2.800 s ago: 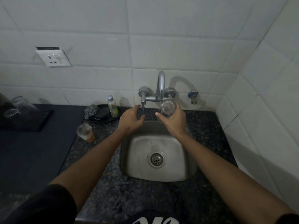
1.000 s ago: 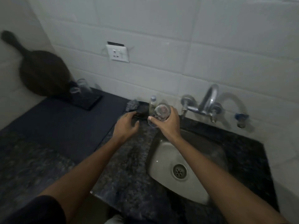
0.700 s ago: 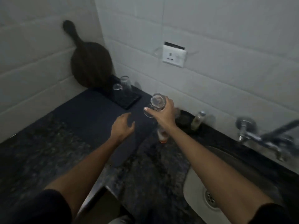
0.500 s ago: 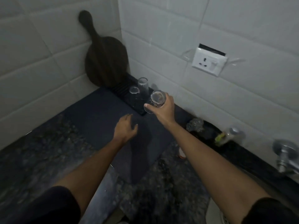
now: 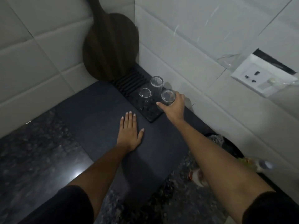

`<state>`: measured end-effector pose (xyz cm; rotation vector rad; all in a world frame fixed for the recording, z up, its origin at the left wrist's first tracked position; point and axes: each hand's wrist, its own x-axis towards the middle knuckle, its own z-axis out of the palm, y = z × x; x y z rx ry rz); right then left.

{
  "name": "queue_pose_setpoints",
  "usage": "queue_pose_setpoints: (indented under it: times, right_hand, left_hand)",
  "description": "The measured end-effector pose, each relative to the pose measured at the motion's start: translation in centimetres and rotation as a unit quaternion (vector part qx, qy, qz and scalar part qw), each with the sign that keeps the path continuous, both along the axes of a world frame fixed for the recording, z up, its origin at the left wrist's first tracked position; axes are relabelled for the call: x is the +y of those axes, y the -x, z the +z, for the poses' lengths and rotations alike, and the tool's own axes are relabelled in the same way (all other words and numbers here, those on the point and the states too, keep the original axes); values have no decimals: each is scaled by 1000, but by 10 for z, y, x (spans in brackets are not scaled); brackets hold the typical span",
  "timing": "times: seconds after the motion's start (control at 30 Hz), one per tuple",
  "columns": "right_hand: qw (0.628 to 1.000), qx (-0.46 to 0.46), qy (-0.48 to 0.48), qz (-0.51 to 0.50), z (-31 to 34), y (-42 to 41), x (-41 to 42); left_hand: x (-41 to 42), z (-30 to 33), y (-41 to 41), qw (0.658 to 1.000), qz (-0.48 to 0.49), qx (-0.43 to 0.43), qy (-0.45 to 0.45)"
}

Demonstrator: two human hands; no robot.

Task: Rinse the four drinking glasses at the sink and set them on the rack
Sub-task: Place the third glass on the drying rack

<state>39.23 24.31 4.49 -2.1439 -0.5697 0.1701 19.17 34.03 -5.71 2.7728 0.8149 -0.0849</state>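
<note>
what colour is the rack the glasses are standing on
Black, with raised ribs; the rack shows best in the head view.

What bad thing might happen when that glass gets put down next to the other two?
The glass in the right hand is right beside the two glasses already on the drying rack, so it might clink against them or knock one over. It also hangs near the rack's front corner, so it may land half off the edge and tip. The left hand lies flat on the counter, too far away to catch it.

Right hand (image 5: 174, 109) grips glass (image 5: 168, 98) over rack (image 5: 151, 116); left hand (image 5: 129, 132) flat.
</note>
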Motion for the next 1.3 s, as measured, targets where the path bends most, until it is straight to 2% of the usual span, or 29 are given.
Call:
queue_pose_setpoints:
  times: [0.73, 1.13, 1.3]
  right_hand:
    - [999, -2, 29, 15, -22, -25, 19]
    - [999, 33, 18, 5, -19, -11, 7]
    - [998, 36, 37, -27, 5, 17, -56]
  left_hand:
    - [4, 1, -3, 1000, -4, -12, -3]
    - [4, -2, 1, 1000, 2, -18, 0]
    - [-19, 7, 4, 999, -9, -42, 17]
